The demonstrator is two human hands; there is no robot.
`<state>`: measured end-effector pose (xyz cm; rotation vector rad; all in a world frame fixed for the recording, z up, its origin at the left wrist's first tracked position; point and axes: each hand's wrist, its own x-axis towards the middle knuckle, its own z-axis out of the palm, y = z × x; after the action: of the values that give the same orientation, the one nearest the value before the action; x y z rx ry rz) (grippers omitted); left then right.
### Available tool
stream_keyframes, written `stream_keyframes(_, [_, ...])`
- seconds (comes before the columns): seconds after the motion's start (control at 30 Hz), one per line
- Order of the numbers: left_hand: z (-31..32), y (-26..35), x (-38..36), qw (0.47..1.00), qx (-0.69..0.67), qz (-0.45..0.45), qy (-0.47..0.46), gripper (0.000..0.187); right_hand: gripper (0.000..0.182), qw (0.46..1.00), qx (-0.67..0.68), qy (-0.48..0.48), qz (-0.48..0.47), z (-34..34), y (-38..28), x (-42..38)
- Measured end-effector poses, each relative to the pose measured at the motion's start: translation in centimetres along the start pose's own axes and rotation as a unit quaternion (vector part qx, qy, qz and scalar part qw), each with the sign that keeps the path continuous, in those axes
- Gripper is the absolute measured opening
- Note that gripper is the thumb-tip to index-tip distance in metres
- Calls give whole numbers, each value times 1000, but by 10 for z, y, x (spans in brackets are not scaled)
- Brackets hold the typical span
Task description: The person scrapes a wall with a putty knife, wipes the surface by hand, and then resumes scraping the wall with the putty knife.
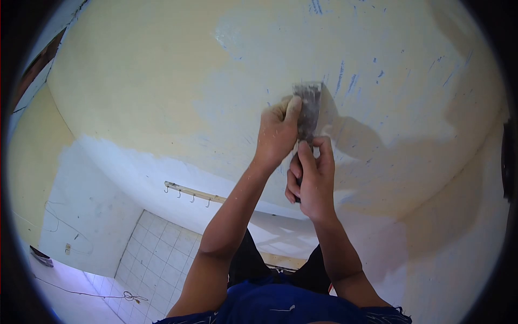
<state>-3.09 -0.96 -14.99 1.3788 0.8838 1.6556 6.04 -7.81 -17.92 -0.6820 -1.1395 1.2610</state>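
Observation:
A putty knife (308,110) with a wide, smeared metal blade is held upright against the wall (259,65). Its dark handle sits in my right hand (317,183), with the fingers wrapped round it and the thumb pointing up toward the blade. My left hand (278,132) is closed at the blade's left edge, its thumb pressed on the face of the blade and its other fingers curled. Pale dust covers the left fingertips. Around the blade the yellow paint gives way to a whitish patch with blue streaks (341,76).
Below on the left, a hook rail (194,193) is fixed to the wall. A tiled floor (156,248) lies far beneath. A loose cable (129,296) hangs at lower left, near a wall socket (67,248). A dark object (507,162) shows at the right edge.

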Motion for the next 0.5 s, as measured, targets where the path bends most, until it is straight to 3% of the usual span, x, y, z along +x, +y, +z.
stream_keyframes(0.5, [0, 1, 4, 999, 3, -27, -43, 42, 20, 999, 30, 5, 20, -7, -9, -2])
